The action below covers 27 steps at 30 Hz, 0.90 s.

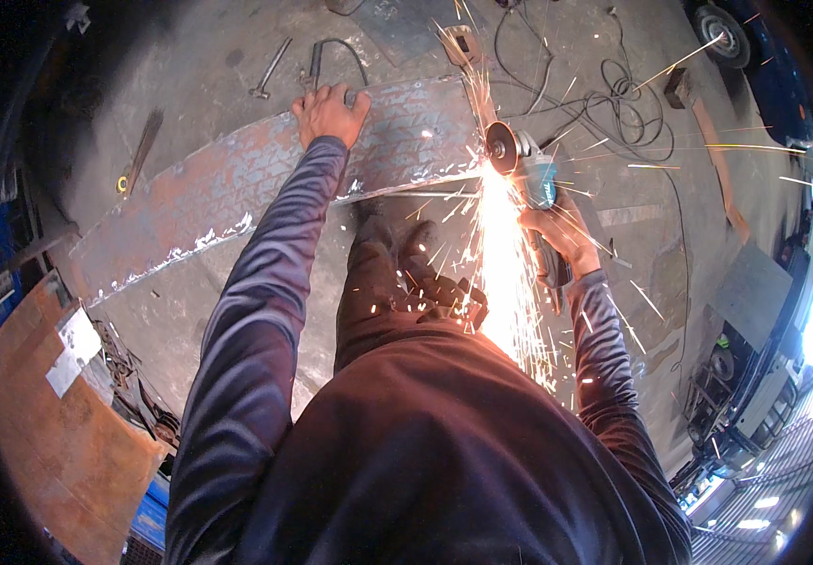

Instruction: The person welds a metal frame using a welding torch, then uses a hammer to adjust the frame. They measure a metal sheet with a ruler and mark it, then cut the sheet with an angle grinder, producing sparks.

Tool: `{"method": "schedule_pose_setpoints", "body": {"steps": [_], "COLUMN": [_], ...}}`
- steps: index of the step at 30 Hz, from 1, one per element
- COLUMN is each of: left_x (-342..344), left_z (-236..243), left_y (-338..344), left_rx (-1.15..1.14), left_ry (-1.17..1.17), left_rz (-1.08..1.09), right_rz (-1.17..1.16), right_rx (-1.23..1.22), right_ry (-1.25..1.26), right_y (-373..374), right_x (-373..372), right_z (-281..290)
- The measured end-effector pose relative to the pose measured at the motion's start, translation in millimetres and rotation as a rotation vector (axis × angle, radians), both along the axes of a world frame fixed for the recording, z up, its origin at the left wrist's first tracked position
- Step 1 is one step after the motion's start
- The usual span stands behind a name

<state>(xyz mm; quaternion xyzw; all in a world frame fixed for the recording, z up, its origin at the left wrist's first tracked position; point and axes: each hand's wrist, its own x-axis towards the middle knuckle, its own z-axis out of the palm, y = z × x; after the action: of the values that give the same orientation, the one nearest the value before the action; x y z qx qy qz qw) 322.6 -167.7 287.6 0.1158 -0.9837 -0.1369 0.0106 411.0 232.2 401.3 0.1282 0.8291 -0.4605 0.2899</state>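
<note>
A long, rust-mottled steel plate (406, 127) stretches across in front of me, its near edge scuffed bright. My left hand (331, 115) rests over the plate's far edge, fingers bent around it, bearing on the metal. My right hand (565, 231) is closed around a teal and black angle grinder (540, 179). The grinder's round disc (502, 148) meets the plate's right end. From that contact a dense stream of sparks (505, 264) pours toward my legs, and single sparks fly right. Glare hides the exact contact point and part of the right fingers.
A hammer (272, 71) lies beyond the plate, beside a dark tool with a cable (317, 64). Looped black cables (625, 108) spread over the concrete floor at the right. A rusty sheet (58, 424) stands at the lower left. A vehicle wheel (722, 38) is at the far right.
</note>
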Motion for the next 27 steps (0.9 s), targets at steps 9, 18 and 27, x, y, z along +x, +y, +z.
{"method": "schedule_pose_setpoints", "body": {"steps": [9, 18, 27], "left_x": [-3, -3, 0], "left_z": [-4, -2, 2], "left_y": [3, 2, 2], "left_rx": [-0.004, 0.003, -0.011], "left_ry": [0.030, 0.039, -0.004], "left_rz": [-0.003, 0.003, 0.023], "right_rz": [0.092, 0.069, 0.095], "right_rx": [0.156, -0.026, 0.204], "right_ry": [0.127, 0.041, -0.025], "right_y": [29, 45, 8], "right_x": [11, 5, -15], "right_z": [-47, -63, -13]}}
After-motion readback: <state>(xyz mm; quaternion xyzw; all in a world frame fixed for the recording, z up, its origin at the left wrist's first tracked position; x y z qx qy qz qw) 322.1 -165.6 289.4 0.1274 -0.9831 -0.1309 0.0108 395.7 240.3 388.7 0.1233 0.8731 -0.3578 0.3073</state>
